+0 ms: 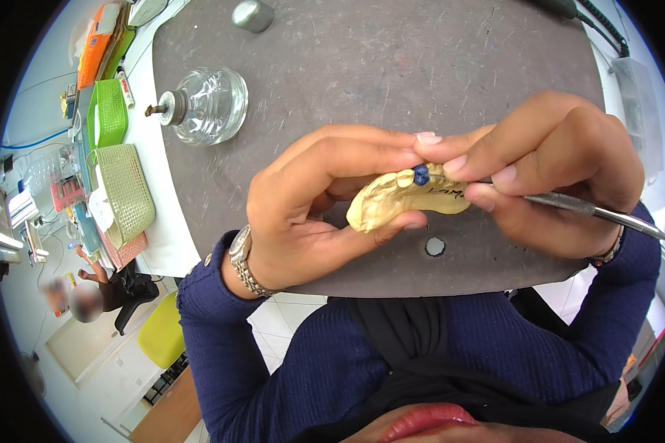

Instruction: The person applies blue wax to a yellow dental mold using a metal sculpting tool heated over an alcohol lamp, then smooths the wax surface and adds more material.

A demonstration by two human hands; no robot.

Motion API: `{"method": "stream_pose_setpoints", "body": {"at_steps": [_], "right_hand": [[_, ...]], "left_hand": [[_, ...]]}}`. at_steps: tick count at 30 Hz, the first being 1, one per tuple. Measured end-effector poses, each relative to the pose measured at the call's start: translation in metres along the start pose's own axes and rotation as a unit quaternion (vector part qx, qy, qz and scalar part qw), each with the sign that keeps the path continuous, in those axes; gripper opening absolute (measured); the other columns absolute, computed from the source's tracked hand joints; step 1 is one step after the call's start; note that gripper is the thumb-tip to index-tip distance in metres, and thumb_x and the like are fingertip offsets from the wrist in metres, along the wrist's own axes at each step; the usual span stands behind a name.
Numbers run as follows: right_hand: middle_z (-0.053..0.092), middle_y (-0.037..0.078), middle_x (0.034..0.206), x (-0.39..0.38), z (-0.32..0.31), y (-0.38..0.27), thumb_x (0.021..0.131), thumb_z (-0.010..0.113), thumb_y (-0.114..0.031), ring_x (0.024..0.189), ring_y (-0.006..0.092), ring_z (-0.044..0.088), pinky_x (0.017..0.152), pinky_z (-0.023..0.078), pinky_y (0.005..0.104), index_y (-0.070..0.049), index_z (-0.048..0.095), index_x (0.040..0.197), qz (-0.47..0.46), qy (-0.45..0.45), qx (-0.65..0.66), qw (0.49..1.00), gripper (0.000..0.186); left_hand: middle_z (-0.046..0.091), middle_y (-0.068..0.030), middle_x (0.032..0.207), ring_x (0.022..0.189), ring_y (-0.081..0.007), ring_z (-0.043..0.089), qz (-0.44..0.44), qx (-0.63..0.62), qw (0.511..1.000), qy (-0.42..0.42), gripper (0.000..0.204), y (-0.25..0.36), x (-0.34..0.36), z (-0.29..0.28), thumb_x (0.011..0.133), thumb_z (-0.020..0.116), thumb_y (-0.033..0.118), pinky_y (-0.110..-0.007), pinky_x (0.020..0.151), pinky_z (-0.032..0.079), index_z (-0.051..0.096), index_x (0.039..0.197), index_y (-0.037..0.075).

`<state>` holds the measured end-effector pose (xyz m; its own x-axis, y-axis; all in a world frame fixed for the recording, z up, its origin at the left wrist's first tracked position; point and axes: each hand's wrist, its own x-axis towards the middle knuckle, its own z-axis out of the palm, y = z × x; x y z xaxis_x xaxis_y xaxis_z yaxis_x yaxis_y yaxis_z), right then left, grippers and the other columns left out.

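- One scratched grey-brown tabletop [347,74]; glass burner [214,107] far left
- Left: green basket [111,111], yellow-green chair [159,332]
- Left hand [295,198] grasping dental cast [388,203]; right hand [569,166] pinching metal tool [575,203]

I see a dental lab: a tooth cast [380,201] above the tabletop [332,77], a spirit burner [213,107] near its left edge, and, partly cropped, perhaps a corded handpiece [560,7] at its far right corner.
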<state>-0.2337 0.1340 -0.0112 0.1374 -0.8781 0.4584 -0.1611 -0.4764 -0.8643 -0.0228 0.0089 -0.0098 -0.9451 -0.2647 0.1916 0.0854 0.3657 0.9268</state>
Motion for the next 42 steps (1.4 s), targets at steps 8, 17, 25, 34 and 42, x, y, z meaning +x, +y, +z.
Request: {"method": "stream_pose_setpoints", "body": {"at_steps": [8,17,25,34,42], "right_hand": [[0.055,0.016,0.096,-0.003,-0.001,-0.003,0.085,0.055,0.008,0.092,0.0265,0.065,0.082,0.056,0.0349,-0.003,0.045,0.093,0.051,0.105,-0.039,0.992,0.017],[0.058,0.017,0.098,0.002,-0.004,0.001,0.079,0.060,0.012,0.096,0.0302,0.065,0.087,0.053,0.0408,-0.003,0.048,0.091,-0.002,0.020,-0.036,0.999,0.022],[0.064,0.011,0.096,0.003,-0.003,-0.006,0.076,0.068,0.007,0.101,0.0279,0.066,0.099,0.041,0.0497,-0.008,0.053,0.092,-0.042,-0.045,-0.132,0.989,0.027],[0.066,0.011,0.094,0.004,-0.002,-0.004,0.074,0.068,0.008,0.092,0.0252,0.066,0.092,0.047,0.0444,-0.006,0.056,0.088,-0.059,-0.016,-0.153,0.986,0.023],[0.055,0.012,0.103,0.004,-0.006,-0.002,0.086,0.062,-0.001,0.085,0.0129,0.060,0.077,0.050,0.0272,-0.003,0.051,0.090,0.165,0.191,0.047,0.966,0.012]], "left_hand": [[0.056,-0.0190,0.118,0.109,-0.0229,0.058,-0.010,-0.058,0.998,0.036,0.043,-0.008,0.004,0.004,0.075,0.074,-0.002,-0.032,0.093,0.049,0.053,0.112,-0.002],[0.055,-0.0198,0.120,0.114,-0.0240,0.056,-0.072,-0.139,0.986,0.063,0.041,-0.007,0.004,0.007,0.075,0.071,-0.008,-0.033,0.095,0.048,0.053,0.111,-0.002],[0.055,-0.0205,0.121,0.113,-0.0242,0.057,-0.050,-0.154,0.986,0.051,0.037,-0.008,0.006,0.010,0.076,0.069,-0.009,-0.034,0.094,0.050,0.053,0.110,-0.003],[0.056,-0.0191,0.119,0.114,-0.0232,0.056,-0.064,-0.178,0.980,0.058,0.036,-0.007,0.006,0.012,0.076,0.069,-0.010,-0.034,0.094,0.050,0.053,0.108,-0.001],[0.057,-0.0163,0.118,0.109,-0.0204,0.059,-0.037,-0.096,0.992,0.079,0.034,-0.003,0.005,0.010,0.077,0.071,-0.006,-0.031,0.094,0.051,0.057,0.108,-0.002]]}}
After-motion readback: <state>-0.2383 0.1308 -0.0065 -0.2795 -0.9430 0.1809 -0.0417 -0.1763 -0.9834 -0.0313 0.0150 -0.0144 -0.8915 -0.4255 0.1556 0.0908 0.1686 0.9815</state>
